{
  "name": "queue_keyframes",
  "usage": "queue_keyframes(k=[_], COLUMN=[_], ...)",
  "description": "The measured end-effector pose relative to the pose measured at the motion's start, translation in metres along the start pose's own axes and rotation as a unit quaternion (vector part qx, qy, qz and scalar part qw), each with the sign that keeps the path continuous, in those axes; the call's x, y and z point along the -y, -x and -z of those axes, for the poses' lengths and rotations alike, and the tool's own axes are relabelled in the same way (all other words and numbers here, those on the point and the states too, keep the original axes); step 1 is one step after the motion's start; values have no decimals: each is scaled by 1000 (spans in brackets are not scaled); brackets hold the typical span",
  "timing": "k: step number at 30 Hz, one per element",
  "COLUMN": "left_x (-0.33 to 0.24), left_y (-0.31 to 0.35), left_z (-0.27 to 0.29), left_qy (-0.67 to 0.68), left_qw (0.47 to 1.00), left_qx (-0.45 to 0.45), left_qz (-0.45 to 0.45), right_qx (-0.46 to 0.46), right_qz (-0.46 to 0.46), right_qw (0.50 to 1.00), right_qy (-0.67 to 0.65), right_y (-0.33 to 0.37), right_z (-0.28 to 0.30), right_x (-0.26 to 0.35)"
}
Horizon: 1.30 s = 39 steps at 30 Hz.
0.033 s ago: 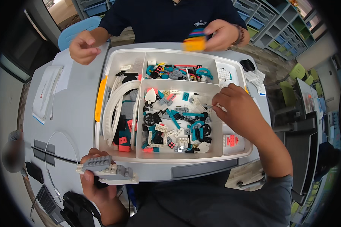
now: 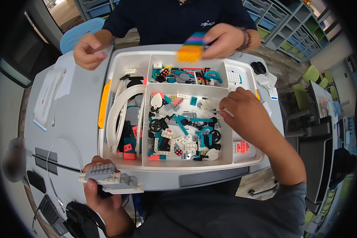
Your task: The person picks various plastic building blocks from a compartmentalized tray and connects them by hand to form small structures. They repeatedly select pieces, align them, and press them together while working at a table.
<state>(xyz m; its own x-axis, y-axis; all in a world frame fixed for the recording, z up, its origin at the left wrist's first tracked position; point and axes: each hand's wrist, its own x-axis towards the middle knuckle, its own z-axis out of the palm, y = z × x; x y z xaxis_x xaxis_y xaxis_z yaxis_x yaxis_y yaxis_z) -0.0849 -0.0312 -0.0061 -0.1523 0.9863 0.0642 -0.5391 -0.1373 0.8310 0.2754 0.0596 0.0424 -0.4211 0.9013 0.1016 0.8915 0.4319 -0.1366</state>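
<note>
On the grey worktop point(image 2: 75, 119), shelves of bins behind, sits a white sorting tray point(image 2: 242, 160). Left hand point(image 2: 101, 194) grips a grey brick assembly point(image 2: 111, 178) at the near edge, long axis running left-right. Right hand point(image 2: 246, 115) pinches a small white piece point(image 2: 225, 112) over the tray.

Classroom: storage cubbies point(image 2: 283, 23), brick-kit tray point(image 2: 125, 63), tables point(image 2: 73, 115).

head-worn fisheye view, looking steeply down, close over sorting tray point(image 2: 107, 104) on table point(image 2: 79, 119)
</note>
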Motion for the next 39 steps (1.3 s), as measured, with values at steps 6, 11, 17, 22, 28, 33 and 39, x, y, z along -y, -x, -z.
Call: queue_keyframes(k=[6, 11, 17, 22, 28, 33, 39], left_x=[3, 2, 6, 4, -2, -1, 5], left_y=[-3, -3, 1, 1, 2, 17, 17], left_z=[-2, -3, -2, -5, -18, -21, -51], left_qy=[-12, -15, -32, -68, -114, -176, -220], left_qw=[1000, 1000, 999, 997, 993, 978, 950], left_qx=[-18, 26, 5, 19, 9, 106, 222], left_qz=[-14, -5, -12, -26, -25, -13, -1], right_qx=[51, 40, 58, 55, 23, 109, 162], right_qz=[73, 79, 53, -2, -10, 106, 12], right_qw=[992, 991, 993, 993, 989, 899, 820], right_qy=[-94, -100, -89, -109, -143, -410, -548], right_y=[-18, -28, -38, -35, -14, 12, 42], right_z=[-25, -57, -73, -57, -9, 19, 13], right_x=[23, 38, 38, 40, 50, 82, 102])
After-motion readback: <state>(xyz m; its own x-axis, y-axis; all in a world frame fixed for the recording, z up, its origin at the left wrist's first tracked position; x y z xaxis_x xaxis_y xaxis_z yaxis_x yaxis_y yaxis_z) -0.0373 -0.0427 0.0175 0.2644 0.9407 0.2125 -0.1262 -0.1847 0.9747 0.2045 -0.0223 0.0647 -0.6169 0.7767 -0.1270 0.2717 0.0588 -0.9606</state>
